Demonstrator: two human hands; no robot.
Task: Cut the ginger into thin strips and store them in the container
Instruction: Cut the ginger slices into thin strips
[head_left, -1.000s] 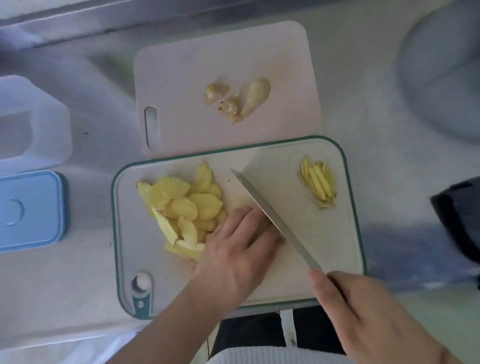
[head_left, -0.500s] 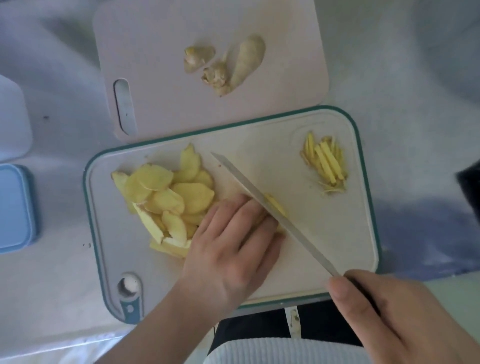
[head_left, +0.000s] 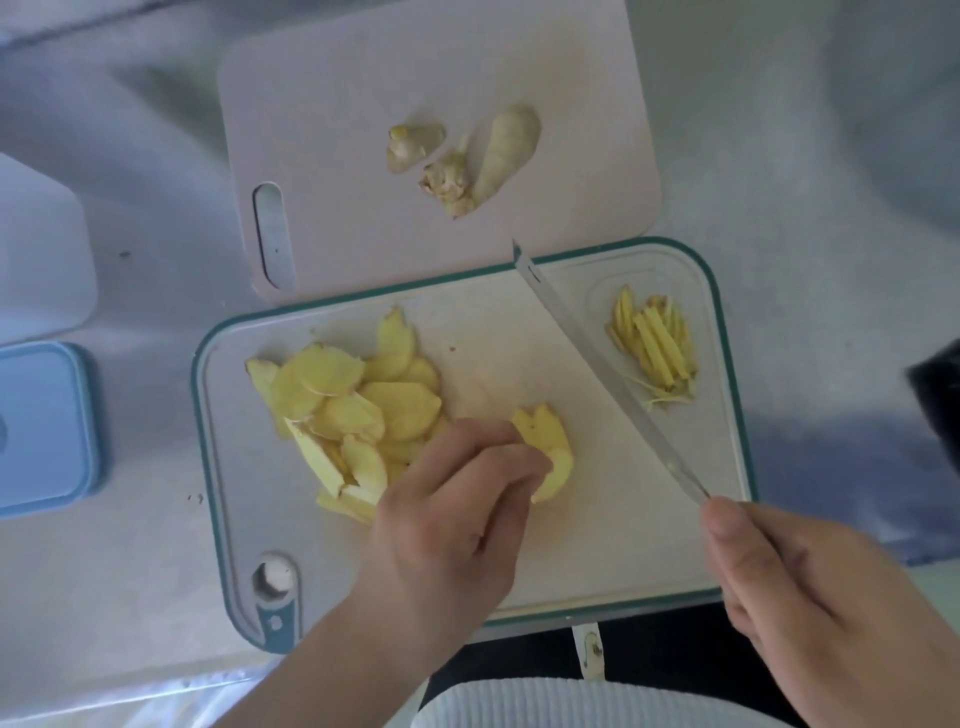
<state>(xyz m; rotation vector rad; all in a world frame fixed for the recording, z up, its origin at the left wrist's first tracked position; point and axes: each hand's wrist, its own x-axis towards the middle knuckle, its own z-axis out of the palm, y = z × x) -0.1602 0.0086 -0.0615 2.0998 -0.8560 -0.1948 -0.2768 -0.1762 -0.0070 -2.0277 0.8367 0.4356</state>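
Note:
A white cutting board with a teal rim (head_left: 675, 561) lies in front of me. A pile of yellow ginger slices (head_left: 343, 400) covers its left half. My left hand (head_left: 457, 514) pinches a small stack of ginger slices (head_left: 545, 441) at the board's middle. My right hand (head_left: 831, 608) grips the handle of a knife (head_left: 597, 358), whose blade slants up and left, lifted off the slices. A small heap of thin ginger strips (head_left: 657, 348) lies at the board's upper right, beyond the blade.
A pink cutting board (head_left: 363, 104) behind holds ginger peel and end pieces (head_left: 467, 161). A clear container (head_left: 36, 249) stands at the far left, with its blue lid (head_left: 47, 421) just in front of it. A dark object (head_left: 940, 384) is at the right edge.
The knife has swung right, away from my left hand, toward the strips. My left fingers have curled and now pinch a few slices that they pressed flat before.

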